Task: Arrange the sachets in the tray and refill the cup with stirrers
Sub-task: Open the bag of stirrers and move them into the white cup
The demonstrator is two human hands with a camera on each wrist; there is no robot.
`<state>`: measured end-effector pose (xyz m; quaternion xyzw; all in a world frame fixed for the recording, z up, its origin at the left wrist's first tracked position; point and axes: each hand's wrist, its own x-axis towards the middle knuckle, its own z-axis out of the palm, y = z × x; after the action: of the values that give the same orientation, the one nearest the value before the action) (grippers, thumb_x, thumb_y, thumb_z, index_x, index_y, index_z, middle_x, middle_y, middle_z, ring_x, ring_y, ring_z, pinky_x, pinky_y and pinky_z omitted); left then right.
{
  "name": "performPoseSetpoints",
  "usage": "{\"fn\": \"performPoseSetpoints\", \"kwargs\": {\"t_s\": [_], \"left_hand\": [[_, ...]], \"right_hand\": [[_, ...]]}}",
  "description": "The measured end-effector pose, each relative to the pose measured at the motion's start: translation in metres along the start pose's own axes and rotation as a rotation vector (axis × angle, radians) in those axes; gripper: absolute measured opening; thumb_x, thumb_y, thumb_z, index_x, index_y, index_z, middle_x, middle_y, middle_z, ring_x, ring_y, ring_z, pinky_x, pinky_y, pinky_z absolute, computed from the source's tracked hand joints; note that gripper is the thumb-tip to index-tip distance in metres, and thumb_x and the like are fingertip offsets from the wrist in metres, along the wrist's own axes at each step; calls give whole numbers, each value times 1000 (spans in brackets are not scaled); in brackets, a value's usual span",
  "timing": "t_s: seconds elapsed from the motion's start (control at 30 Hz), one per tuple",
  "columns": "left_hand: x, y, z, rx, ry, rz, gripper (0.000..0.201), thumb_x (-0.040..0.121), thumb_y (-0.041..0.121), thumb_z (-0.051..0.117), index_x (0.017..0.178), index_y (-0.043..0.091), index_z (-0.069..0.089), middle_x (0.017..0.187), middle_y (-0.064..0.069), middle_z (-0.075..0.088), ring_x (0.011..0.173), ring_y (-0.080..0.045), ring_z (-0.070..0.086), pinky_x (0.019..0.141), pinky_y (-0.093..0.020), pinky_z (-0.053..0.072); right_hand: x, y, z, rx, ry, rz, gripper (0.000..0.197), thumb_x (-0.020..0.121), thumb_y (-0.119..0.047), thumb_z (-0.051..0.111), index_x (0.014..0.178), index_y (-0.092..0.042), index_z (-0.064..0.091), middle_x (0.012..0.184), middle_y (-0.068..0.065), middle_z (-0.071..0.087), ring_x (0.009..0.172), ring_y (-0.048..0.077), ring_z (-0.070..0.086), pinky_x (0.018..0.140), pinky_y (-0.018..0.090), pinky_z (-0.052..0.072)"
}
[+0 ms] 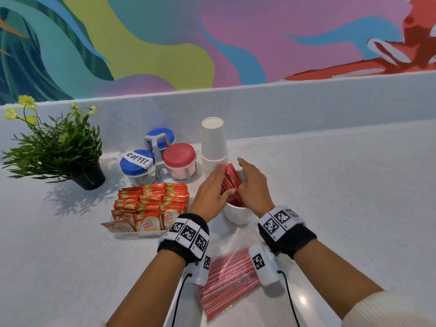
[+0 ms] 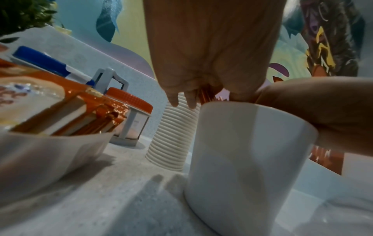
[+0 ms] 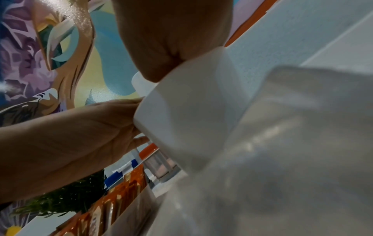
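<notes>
Your left hand [image 1: 210, 197] and right hand [image 1: 253, 185], fingers flat, press the stirrers [image 1: 232, 186] between them at frame centre, standing in the cup [image 1: 238, 214].

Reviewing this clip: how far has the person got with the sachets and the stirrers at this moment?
Looks done: the sachets stand in rows in the tray, though one at its front left corner leans out. In hand: the left hand and right hand flank a bundle of red stirrers standing in the white cup. Left: more stirrers remain in the plastic bag nearer the person.
</notes>
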<state>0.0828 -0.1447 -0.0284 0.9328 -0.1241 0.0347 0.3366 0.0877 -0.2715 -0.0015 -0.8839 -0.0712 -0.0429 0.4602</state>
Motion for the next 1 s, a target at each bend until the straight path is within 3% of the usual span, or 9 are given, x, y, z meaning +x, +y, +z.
{"fn": "performPoseSetpoints", "kwargs": {"t_s": [0.07,0.17,0.33,0.47,0.57,0.7,0.77,0.87,1.0], "left_hand": [[2,-5,3,58,-72,-23,72,97,37,42,150,13,0,159,-6,2,147,-18,6,120,-42,13],[4,-5,0,132,-137,-62,72,96,44,39,150,22,-2,160,0,-3,147,-16,0,118,-51,12],[2,6,-10,244,-157,-122,69,95,49,35,150,27,0,159,-2,-8,147,-21,-4,118,-52,6],[-9,18,-13,198,-97,-98,72,93,50,41,149,30,0,159,-6,-3,147,-25,-1,118,-51,8],[-20,29,-18,151,-30,-100,71,92,45,48,149,27,9,158,-10,9,145,-29,8,116,-48,14],[-43,42,-14,-54,227,-135,60,90,29,57,141,15,30,140,-13,27,132,-25,27,108,-35,27],[-55,47,-3,-71,298,-156,56,87,23,60,135,10,35,132,-13,28,126,-24,30,103,-27,28],[-74,50,21,-72,308,-204,46,83,16,62,123,6,40,125,-14,30,119,-27,34,97,-23,26],[-91,51,45,-36,165,-348,39,87,25,57,119,11,40,124,-10,33,119,-28,37,97,-37,33]], "right_hand": [[-1,1,-1,4,-5,-8,40,94,-9,42,134,-6,46,129,14,57,119,27,54,105,35,41],[-1,5,-2,-50,2,-79,34,90,-3,43,119,-5,60,113,15,67,103,28,63,96,32,47],[2,7,-4,14,25,-23,36,87,4,41,116,-3,62,112,14,68,102,23,64,93,24,46],[-1,10,-15,171,139,45,29,85,4,46,106,-2,63,107,10,65,89,14,57,72,12,42],[-7,21,-23,209,265,98,27,85,7,42,97,-3,63,108,10,61,96,18,55,80,21,41],[-21,44,-35,246,311,204,26,85,4,41,92,-9,62,100,9,62,91,21,56,88,37,48],[-33,56,-40,303,279,273,21,86,2,41,89,-9,59,85,6,60,75,23,59,76,37,52],[-54,71,-38,372,150,382,13,89,-3,43,85,-6,56,69,7,57,56,19,56,56,27,50],[-80,88,-27,373,-42,431,20,89,-2,48,72,-8,56,64,9,59,52,18,56,49,23,47]]}}
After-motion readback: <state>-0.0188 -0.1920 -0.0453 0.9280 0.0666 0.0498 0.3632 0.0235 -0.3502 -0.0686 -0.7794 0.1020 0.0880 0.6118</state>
